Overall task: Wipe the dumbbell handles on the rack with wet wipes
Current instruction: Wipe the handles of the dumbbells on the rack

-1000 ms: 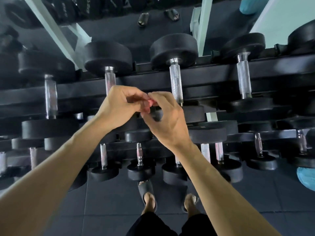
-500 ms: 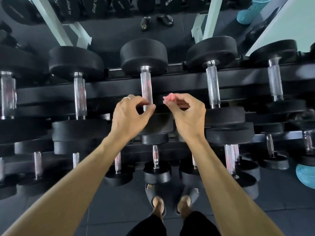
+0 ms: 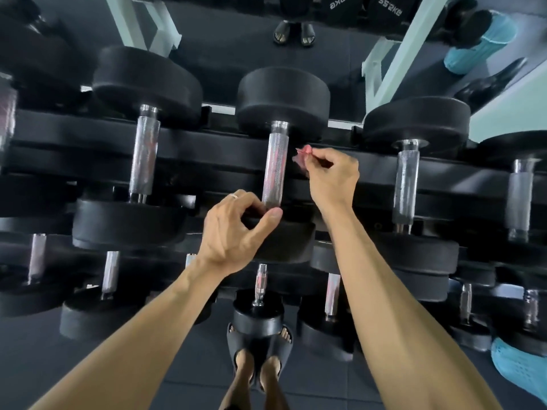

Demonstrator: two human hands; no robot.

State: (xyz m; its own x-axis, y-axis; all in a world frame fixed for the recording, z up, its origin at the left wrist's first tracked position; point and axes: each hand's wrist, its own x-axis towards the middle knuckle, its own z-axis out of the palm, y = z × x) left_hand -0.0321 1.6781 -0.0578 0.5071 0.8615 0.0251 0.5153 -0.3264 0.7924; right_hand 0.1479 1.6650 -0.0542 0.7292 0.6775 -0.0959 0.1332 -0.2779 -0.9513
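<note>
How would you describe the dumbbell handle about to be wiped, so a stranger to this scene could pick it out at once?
Start at the black rack and take its top row of big dumbbells. The handle is the knurled silver bar in the middle of that row. Unlike its neighbours, it has the left hand at its lower end and the right hand pinching a small pink wipe just beside it.

Dark rubber floor tiles (image 3: 112,377) fill the six o'clock area. At twelve o'clock a mirror (image 3: 236,34) reflects the dark floor and pale green frame posts (image 3: 414,42) — light is soft and even. A teal mesh basket (image 3: 521,371) sits at four o'clock.
</note>
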